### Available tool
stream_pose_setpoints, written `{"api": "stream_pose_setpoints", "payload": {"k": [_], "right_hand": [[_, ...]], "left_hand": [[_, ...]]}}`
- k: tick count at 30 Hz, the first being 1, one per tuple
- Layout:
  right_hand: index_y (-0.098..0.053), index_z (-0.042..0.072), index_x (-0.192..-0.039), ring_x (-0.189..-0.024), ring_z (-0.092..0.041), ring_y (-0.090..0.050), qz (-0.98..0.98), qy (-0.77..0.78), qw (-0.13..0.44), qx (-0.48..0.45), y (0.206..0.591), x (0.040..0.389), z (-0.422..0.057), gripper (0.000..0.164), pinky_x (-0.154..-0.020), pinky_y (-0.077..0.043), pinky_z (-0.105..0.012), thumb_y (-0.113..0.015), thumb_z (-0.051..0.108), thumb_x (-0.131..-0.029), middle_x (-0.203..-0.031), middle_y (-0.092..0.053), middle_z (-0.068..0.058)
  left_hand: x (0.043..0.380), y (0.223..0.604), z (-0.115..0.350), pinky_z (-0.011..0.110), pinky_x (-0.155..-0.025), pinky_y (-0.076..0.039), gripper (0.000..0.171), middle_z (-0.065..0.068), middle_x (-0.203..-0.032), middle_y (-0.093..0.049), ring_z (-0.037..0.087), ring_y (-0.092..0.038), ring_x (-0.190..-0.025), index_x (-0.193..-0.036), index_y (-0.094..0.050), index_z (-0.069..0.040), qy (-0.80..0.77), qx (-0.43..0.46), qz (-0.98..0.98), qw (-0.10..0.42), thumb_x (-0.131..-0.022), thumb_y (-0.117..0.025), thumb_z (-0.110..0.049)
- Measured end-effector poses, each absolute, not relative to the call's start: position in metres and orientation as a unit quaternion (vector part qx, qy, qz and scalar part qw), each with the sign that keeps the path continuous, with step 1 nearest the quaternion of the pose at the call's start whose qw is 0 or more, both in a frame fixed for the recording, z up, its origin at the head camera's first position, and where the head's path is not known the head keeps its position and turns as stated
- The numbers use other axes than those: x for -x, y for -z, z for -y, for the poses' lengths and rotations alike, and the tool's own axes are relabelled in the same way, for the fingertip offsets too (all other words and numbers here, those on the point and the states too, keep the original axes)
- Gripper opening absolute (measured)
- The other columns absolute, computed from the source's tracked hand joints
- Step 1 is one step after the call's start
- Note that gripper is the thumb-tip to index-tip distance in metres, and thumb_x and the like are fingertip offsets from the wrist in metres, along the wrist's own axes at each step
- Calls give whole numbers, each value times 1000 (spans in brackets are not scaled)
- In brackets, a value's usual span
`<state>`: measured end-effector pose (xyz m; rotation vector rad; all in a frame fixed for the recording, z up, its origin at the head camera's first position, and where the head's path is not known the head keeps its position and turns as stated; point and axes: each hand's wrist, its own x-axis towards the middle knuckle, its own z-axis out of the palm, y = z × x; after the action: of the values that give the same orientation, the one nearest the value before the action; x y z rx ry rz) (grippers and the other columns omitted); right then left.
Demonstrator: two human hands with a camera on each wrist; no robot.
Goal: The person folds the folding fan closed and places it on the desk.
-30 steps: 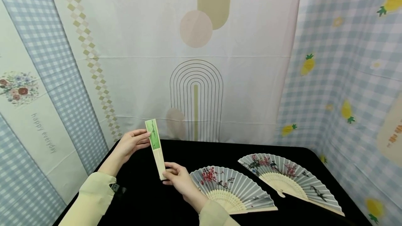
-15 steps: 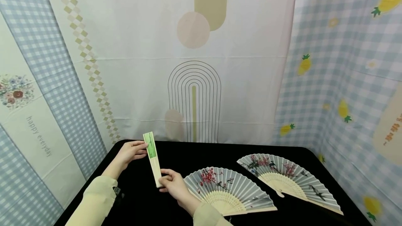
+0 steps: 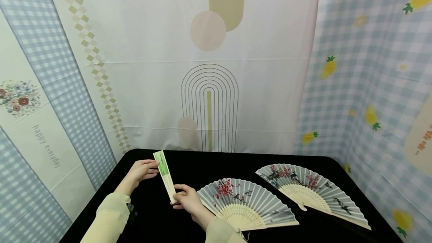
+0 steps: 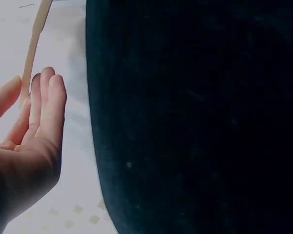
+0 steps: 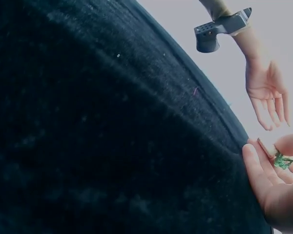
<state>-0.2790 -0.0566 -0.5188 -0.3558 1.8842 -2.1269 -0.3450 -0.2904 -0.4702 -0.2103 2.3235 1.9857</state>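
Note:
A folded hand fan [image 3: 166,178] with a green panel at its upper end leans slightly left above the black tabletop. My left hand [image 3: 139,173] pinches its upper end between thumb and forefinger. In the left wrist view, the other fingers of the left hand [image 4: 41,117] stretch out straight beside the fan's edge [image 4: 30,63]. My right hand [image 3: 190,201] pinches the pale lower end between thumb and fingers. A green cord or tassel [image 5: 284,161] shows by the right hand [image 5: 271,190] in the right wrist view.
Just right of my right hand, a spread grey fan with red blossoms [image 3: 266,209] lies on the black table [image 3: 209,166]. Another spread fan [image 3: 324,190] lies further right. Patterned cloths [image 3: 270,96] hang behind and at both sides.
Both hands have lowered the folded fan towards the table, keeping their hold at its two ends. The two spread fans have stayed in place.

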Motion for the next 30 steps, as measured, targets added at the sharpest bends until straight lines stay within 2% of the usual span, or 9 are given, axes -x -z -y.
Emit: {"api": "stream_pose_setpoints", "payload": {"k": [8, 17, 24, 30], "right_hand": [[-61, -11, -126, -78, -22, -70, -674, 711, 141, 140, 523, 275, 60, 34, -70, -62, -33, -60, -8, -92, -93, -72, -16], [-64, -10, -121, -77, -14, -67, -703, 678, 132, 166, 523, 273, 63, 32, -70, -61, -30, -64, -10, -89, -92, -72, -10], [-68, -10, -113, -73, -11, -65, -716, 666, 124, 168, 525, 276, 62, 25, -66, -60, -28, -66, -10, -88, -87, -71, -5], [-70, -9, -110, -72, -12, -66, -729, 653, 117, 172, 522, 275, 63, 23, -66, -60, -28, -69, -9, -87, -87, -71, -7]], "left_hand": [[344, 485, 295, 35, -81, -61, 55, 9, -100, -72, 19, -72, -91, -137, -47, 18, -636, 83, -766, 49, -101, -64, -19], [342, 489, 302, 35, -79, -61, 49, 19, -109, -71, 20, -72, -89, -134, -48, 21, -607, 82, -789, 57, -103, -59, -14], [342, 492, 303, 32, -72, -62, 47, 14, -101, -73, 18, -71, -80, -129, -52, 22, -596, 85, -796, 60, -101, -62, -14], [342, 494, 305, 28, -68, -61, 45, 13, -96, -72, 16, -70, -75, -127, -54, 22, -581, 87, -807, 63, -101, -61, -13]]}}
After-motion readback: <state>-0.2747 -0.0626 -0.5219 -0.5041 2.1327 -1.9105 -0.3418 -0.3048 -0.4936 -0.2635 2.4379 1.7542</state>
